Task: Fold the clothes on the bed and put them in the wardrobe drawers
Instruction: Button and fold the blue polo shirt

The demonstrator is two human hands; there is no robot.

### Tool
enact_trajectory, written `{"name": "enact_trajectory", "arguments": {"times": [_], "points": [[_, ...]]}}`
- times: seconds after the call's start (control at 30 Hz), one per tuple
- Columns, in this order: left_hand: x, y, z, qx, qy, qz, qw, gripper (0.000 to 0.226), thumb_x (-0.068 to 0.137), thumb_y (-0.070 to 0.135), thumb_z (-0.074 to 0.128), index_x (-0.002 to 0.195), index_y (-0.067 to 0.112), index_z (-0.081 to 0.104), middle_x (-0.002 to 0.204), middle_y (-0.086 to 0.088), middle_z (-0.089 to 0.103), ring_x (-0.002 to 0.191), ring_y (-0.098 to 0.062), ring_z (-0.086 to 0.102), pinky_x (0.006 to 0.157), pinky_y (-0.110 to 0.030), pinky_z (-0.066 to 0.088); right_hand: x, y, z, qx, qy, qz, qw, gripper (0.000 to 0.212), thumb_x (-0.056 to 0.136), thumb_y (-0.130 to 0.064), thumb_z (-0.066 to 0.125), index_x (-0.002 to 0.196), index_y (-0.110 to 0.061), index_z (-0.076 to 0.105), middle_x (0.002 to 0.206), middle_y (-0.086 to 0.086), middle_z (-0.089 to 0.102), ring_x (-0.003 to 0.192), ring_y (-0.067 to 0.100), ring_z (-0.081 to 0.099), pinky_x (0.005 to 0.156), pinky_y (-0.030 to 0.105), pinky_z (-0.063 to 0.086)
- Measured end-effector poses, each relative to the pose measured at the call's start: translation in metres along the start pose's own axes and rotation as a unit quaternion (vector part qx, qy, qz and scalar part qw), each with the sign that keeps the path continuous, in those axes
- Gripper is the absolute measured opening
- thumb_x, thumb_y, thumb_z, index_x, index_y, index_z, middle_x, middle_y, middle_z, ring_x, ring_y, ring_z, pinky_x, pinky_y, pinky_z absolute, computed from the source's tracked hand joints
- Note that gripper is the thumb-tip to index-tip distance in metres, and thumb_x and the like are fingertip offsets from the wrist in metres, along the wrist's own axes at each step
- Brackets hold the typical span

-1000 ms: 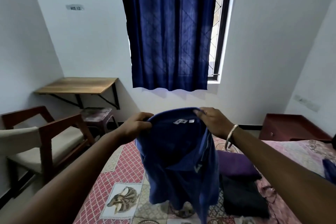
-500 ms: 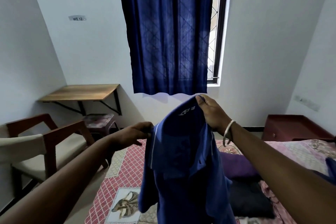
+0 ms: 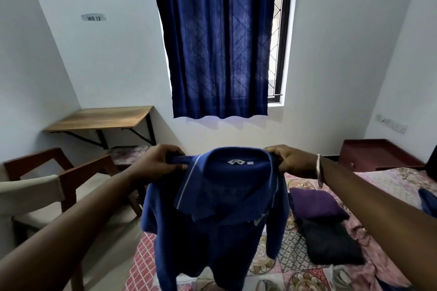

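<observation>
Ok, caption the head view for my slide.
Both hands, left and right, hold a blue shirt up over the bed.

A shirt [image 3: 212,215] hung in the air at the centre, held up by its shoulders: the left hand [image 3: 156,165] gripped the left shoulder, the right hand [image 3: 293,160] the right one. The bed [image 3: 390,184] lay below and to the right of the shirt. On it, right of the shirt, sat a folded garment [image 3: 316,203], and nearer the camera, touching it, a second folded garment [image 3: 331,243]. Behind the shirt a curtain [image 3: 217,38] hung over the window [image 3: 282,30]. A tabletop [image 3: 101,117] jutted from the back wall on the left, with a stool [image 3: 127,151] under it. A chair [image 3: 40,186] stood at the far left, in front of the tabletop. A cabinet [image 3: 376,153] stood behind the bed on the right.
</observation>
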State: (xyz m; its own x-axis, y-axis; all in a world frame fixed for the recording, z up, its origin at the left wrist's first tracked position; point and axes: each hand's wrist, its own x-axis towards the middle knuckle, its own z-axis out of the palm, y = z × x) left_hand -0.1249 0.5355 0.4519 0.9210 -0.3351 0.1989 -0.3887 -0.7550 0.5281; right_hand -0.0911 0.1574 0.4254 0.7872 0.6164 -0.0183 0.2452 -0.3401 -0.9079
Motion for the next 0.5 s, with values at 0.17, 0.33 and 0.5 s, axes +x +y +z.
{"name": "enact_trajectory", "arguments": {"times": [0.17, 0.33, 0.5], "points": [[-0.008, -0.008, -0.001, 0.056, 0.124, 0.003, 0.991, 0.009, 0.09, 0.015, 0.067, 0.095, 0.013, 0.06, 0.081, -0.001, 0.063, 0.076, -0.018, 0.059, 0.068, -0.032, 0.047, 0.007, 0.007, 0.015, -0.112, 0.117, -0.068, 0.984, 0.025, 0.084, -0.031, 0.076, 0.096, -0.008, 0.076, 0.087, 0.013, 0.074, 0.083, 0.014, 0.064, 0.081, 0.049, 0.054], [-0.019, -0.023, -0.013, 0.03, 0.145, -0.005, 0.989, 0.011, 0.088, 0.02, 0.071, 0.094, 0.021, 0.062, 0.085, 0.003, 0.062, 0.075, -0.018, 0.059, 0.064, -0.032, 0.046, 0.011, 0.001, 0.046, -0.112, 0.246, -0.108, 0.957, 0.066, 0.086, -0.067, 0.056, 0.082, -0.001, 0.055, 0.072, 0.013, 0.055, 0.067, 0.014, 0.048, 0.063, 0.04, 0.043], [-0.036, -0.045, -0.026, 0.078, 0.021, 0.037, 0.996, 0.01, 0.082, 0.031, 0.078, 0.082, 0.033, 0.069, 0.079, 0.008, 0.067, 0.076, -0.007, 0.063, 0.07, -0.03, 0.051, -0.002, -0.007, 0.034, -0.097, 0.105, -0.059, 0.988, 0.035, 0.082, -0.034, 0.074, 0.082, -0.001, 0.065, 0.075, 0.011, 0.06, 0.072, 0.016, 0.056, 0.068, 0.029, 0.046]]}}
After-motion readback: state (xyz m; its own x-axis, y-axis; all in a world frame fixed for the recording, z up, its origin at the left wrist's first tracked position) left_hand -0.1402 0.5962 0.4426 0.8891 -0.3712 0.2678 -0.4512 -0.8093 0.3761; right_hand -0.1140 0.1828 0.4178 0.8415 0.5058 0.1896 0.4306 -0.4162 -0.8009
